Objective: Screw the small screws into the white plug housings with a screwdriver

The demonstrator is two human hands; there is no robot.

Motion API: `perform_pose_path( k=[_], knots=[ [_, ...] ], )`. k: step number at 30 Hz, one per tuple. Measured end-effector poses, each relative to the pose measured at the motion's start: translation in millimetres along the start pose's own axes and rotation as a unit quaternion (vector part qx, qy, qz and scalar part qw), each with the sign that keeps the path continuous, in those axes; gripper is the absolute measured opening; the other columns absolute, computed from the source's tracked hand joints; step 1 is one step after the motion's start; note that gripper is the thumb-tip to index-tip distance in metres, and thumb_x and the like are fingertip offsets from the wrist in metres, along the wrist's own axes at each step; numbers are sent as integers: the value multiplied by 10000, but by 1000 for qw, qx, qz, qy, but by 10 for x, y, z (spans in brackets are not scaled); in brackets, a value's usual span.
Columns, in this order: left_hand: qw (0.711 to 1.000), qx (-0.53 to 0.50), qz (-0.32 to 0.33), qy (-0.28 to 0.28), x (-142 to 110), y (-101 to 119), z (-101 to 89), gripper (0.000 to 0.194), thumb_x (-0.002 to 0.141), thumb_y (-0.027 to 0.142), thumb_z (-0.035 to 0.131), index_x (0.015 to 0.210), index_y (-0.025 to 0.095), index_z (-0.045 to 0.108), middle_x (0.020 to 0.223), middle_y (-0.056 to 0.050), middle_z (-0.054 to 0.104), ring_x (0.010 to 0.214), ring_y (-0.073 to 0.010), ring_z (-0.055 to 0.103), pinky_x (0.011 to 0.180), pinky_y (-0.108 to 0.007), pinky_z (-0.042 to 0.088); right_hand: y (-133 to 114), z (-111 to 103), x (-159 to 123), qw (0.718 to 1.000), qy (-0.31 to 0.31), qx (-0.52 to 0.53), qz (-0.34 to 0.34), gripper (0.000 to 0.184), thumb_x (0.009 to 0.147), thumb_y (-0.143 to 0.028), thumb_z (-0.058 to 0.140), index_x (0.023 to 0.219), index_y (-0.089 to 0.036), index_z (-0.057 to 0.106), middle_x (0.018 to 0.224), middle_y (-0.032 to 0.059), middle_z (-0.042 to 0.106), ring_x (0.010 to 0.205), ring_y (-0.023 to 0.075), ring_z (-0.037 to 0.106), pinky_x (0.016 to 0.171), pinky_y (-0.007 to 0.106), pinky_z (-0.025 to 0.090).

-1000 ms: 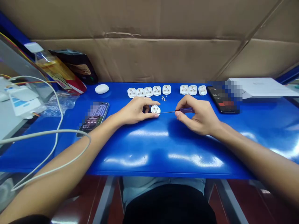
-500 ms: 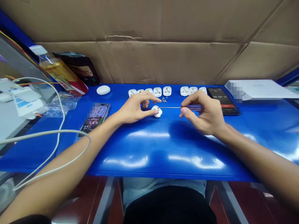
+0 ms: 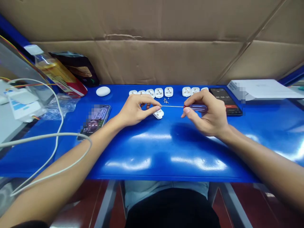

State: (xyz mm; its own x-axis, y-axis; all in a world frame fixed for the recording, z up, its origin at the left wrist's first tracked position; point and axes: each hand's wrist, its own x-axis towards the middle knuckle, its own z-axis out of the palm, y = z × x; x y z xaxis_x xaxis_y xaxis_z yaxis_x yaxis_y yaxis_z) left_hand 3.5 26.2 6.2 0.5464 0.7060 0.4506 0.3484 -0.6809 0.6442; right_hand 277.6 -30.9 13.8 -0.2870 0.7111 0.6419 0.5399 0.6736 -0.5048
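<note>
My right hand (image 3: 207, 112) is closed around the handle of a screwdriver (image 3: 173, 106), whose thin shaft points left, almost level. At the shaft's tip, the thumb and forefinger of my left hand (image 3: 136, 109) are pinched together; whatever is between them is too small to make out. Just below those fingertips is a white plug part (image 3: 159, 114), tilted, with metal pieces inside and its left side hidden by the thumb. Whether other left fingers support it, I cannot tell. Several small screws (image 3: 166, 101) lie loose behind it.
Similar white plug parts (image 3: 168, 91) stand in a row at the back. A phone (image 3: 95, 122) lies left, another phone (image 3: 224, 101) right beside a white box (image 3: 258, 90). A white rounded object (image 3: 103, 91), a bottle (image 3: 59, 74) and a looping cable (image 3: 58, 126) are at left.
My left thumb has moved off the plug part's face up to the screwdriver tip, meeting the forefinger. The plug part has tilted, and the screwdriver tip has risen slightly away from it.
</note>
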Motion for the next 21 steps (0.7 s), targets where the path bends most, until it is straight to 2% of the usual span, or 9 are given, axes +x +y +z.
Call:
perform_pose_path(
  k=[5,12,17,21],
  knots=[
    [1000,-14,5,-3,-3,-10,-6,216,984,365,744,982,179,855,966,-96,833,878,-231,750,847,-376,568,10,-8,-9,1000,12,7,2,94,938,-234,693,984,-267,619,888,35,729,742,243,736,673,424,602],
    [1000,-13,-4,-5,-2,20,-18,281,985,465,736,1008,210,853,996,-100,831,890,-242,746,846,-394,586,20,4,-8,1000,1,10,-1,117,917,-212,707,979,-264,622,891,26,721,739,223,728,691,405,603],
    [999,-3,41,-25,-11,-12,-15,215,1006,362,724,1041,191,849,1005,-98,834,915,-230,756,878,-379,579,37,-11,-5,1000,-22,12,18,142,889,-228,737,976,-276,635,907,41,747,744,248,740,695,429,611],
    [993,15,112,-26,-3,-79,-1,171,1014,324,720,1050,211,844,1003,-77,841,941,-230,761,902,-387,570,65,-12,6,999,-14,15,-37,143,869,-198,726,967,-254,638,881,23,746,722,216,736,672,379,601]
  ],
)
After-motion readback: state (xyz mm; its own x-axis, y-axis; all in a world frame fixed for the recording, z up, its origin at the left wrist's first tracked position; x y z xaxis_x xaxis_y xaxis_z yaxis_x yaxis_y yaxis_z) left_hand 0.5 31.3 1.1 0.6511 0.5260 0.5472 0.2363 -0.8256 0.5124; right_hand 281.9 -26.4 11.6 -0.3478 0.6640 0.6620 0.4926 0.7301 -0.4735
